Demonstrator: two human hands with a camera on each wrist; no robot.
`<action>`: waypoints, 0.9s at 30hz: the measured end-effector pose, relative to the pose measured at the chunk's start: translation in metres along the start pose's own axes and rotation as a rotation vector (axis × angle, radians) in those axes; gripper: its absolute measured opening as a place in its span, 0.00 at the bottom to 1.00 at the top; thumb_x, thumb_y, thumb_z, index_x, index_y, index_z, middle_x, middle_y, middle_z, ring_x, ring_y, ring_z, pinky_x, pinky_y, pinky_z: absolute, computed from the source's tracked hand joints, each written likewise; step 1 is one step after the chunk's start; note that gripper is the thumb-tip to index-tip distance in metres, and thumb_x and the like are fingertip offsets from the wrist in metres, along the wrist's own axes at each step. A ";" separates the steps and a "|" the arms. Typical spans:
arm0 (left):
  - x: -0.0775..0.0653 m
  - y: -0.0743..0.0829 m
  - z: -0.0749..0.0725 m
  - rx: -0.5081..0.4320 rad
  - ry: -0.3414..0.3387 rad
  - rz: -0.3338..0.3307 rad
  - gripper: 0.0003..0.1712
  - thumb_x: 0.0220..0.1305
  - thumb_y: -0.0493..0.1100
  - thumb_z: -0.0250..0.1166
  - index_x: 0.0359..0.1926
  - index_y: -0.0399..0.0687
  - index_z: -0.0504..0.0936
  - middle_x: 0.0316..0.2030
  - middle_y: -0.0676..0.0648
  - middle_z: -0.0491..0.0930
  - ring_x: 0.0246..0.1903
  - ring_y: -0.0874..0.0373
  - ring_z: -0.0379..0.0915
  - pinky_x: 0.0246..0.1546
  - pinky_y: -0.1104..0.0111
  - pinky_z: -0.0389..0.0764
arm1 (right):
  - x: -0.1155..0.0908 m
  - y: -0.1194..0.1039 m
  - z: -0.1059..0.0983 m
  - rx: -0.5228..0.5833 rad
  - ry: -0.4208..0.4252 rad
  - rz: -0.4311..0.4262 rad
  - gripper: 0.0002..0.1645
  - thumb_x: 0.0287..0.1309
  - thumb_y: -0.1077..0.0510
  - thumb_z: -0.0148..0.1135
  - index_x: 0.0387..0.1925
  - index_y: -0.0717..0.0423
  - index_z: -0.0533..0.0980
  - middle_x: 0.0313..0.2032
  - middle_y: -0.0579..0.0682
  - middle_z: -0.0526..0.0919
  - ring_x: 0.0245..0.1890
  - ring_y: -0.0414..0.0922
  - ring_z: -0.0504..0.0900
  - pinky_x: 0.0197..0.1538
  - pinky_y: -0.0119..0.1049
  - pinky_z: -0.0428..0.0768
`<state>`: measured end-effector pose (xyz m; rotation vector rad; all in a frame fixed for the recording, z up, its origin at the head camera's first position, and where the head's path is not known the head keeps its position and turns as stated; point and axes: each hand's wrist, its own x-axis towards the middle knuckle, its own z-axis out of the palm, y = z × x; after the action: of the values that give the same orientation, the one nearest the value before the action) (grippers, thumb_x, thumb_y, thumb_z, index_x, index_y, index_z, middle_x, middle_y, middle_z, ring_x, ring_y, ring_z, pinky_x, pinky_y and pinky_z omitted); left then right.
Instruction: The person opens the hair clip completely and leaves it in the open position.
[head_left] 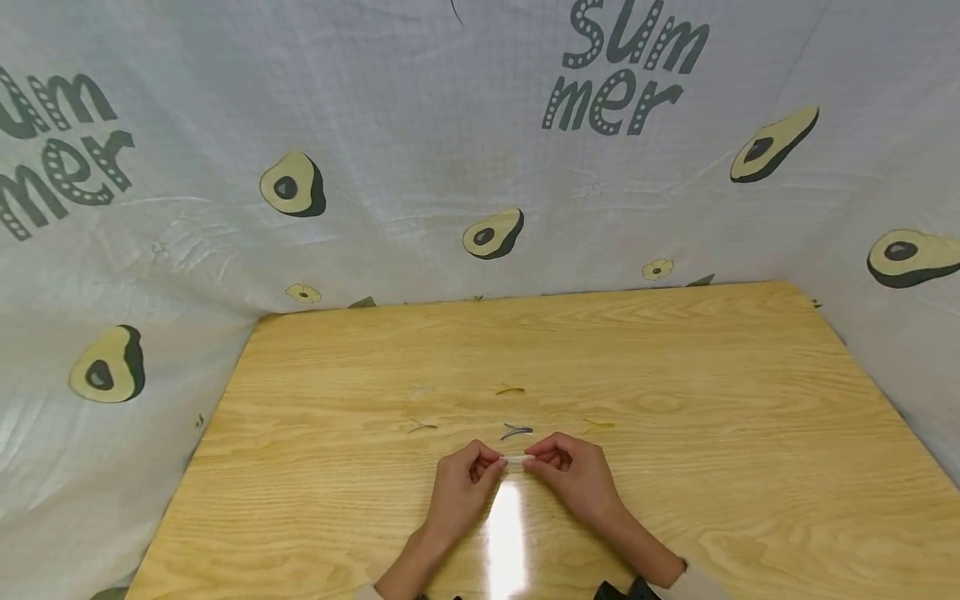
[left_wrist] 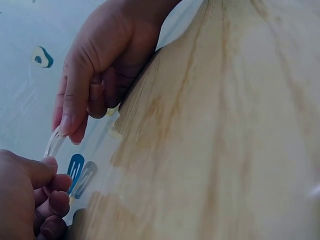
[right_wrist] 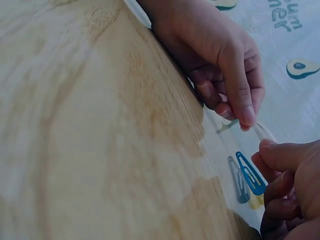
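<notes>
A white snap hair clip (head_left: 516, 458) is stretched between both hands, low over the wooden table. My left hand (head_left: 461, 487) pinches one end of it between thumb and forefinger. The other end is pinched the same way by my right hand (head_left: 577, 479). In the left wrist view the slotted white clip (left_wrist: 54, 143) shows slightly bowed between the fingertips. Just beyond the hands lies a blue snap hair clip (head_left: 516, 431), its two parts spread apart in the head view.
Around the blue clip lie a yellow clip (head_left: 598, 425), a brownish clip (head_left: 512, 391), a dark thin clip (head_left: 422, 426) and a faint pale clip (head_left: 424, 389). Avocado-print cloth (head_left: 397, 167) borders the table (head_left: 675, 358) at the back and sides.
</notes>
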<state>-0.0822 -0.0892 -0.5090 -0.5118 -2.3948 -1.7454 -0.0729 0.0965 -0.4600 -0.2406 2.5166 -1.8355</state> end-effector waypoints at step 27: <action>-0.002 -0.002 0.001 0.115 0.009 0.130 0.07 0.59 0.32 0.67 0.27 0.43 0.78 0.19 0.56 0.76 0.17 0.71 0.63 0.14 0.78 0.67 | 0.002 0.036 0.008 0.014 0.070 0.008 0.06 0.48 0.60 0.74 0.30 0.51 0.83 0.24 0.44 0.83 0.20 0.40 0.77 0.23 0.28 0.74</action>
<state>-0.0805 -0.0890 -0.5115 -0.6270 -2.3802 -1.5432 -0.0784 0.0991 -0.4965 -0.1689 2.5451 -1.8898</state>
